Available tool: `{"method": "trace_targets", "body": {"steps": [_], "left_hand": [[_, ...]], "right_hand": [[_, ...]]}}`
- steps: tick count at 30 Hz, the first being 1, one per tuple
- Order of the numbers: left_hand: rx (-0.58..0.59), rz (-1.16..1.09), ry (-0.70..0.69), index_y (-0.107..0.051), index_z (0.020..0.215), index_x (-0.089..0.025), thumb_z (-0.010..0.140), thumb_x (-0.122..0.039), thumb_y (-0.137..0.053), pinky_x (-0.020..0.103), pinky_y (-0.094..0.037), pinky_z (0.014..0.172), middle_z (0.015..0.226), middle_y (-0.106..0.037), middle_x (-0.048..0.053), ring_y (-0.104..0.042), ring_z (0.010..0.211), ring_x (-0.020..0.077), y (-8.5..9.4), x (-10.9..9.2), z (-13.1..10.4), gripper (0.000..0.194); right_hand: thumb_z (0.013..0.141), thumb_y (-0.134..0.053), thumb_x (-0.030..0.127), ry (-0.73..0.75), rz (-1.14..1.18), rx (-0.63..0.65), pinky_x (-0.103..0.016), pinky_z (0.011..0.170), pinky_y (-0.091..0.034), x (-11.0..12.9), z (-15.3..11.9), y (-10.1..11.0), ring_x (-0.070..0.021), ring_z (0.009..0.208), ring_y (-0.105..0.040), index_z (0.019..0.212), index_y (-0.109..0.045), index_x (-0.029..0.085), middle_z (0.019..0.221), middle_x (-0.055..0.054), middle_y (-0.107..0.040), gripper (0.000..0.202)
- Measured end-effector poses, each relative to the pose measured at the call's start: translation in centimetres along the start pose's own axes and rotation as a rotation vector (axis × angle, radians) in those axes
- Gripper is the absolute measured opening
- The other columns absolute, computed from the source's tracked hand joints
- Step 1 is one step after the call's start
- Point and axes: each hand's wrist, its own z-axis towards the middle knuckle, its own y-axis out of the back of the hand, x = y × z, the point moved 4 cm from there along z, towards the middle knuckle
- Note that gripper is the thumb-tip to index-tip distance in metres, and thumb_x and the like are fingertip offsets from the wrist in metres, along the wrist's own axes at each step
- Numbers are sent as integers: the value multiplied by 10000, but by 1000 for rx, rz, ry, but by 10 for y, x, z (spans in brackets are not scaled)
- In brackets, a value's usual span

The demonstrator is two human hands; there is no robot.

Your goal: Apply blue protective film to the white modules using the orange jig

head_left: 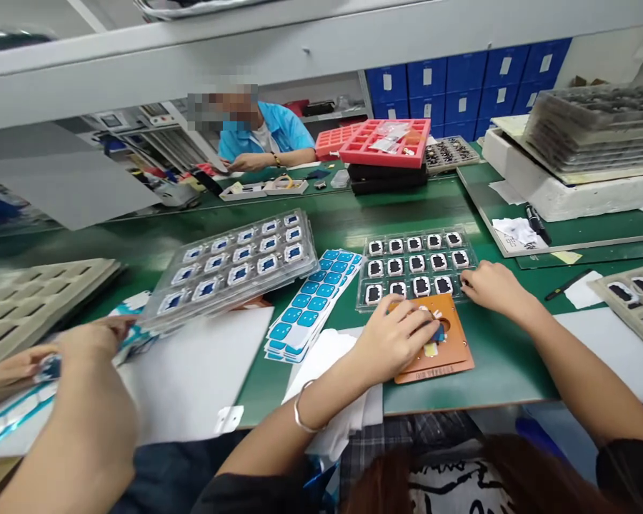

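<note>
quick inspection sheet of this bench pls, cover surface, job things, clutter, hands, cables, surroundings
Surface: green tabletop, partly covered by white sheets
Job's things: orange plate with a partly hidden blue piece; clear tray of white-and-black parts in three rows just beyond it
Clutter: blue label sheets, stacked clear trays, black marker
Left grip: on the orange plate
Right grip: at the clear tray's near right corner; cannot tell whether it holds anything
Cables: nothing seen
Surroundings: co-worker in blue opposite; another co-worker's hands at left, blurred; blue bins behind
</note>
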Motion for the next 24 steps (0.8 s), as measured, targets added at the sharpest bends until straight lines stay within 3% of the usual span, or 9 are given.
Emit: {"method": "trace_targets", "body": {"steps": [4,10,13,19,24], "left_hand": [[-20,-80,-96,-629,1067,-155,988,-118,-442,389,-402,878,984,-726,24,-567,899,181,-6,10,0,206],[57,-291,23,-646,1119,-172,982,-204,-475,373,-413,841,1192,-679,62,-524,1015,227,-14,22,-15,221],[86,-384,70,-642,1152,-187,989,-270,-490,392,-400,875,1161,-699,46,-523,1016,226,-17,21,-20,238],[-83,-389,268,-627,1154,-208,946,-143,-531,359,-422,842,932,-715,17,-550,898,175,-18,20,-24,238],[-185,-276,225,-631,988,-199,866,-78,-546,398,-414,867,941,-721,18,-538,904,198,-15,16,-24,192]], "right_hand": [[956,-530,259,-19,36,-14,-359,781,-455,5,4,-7,-338,1040,-615,1043,-700,110,954,-183,-703,242],[898,-641,322,-69,246,11,-283,664,-427,-8,18,-20,-256,918,-644,1014,-663,190,872,-57,-720,177],[860,-683,340,-68,373,17,-259,609,-407,-15,23,-24,-206,797,-656,940,-635,205,773,-2,-703,164],[778,-693,266,-81,551,-54,-265,606,-427,-26,20,-18,-174,653,-641,877,-591,210,678,31,-667,153],[773,-669,403,-42,1016,-240,-293,596,-489,-27,1,2,-165,583,-611,939,-572,200,668,11,-633,279]]}}
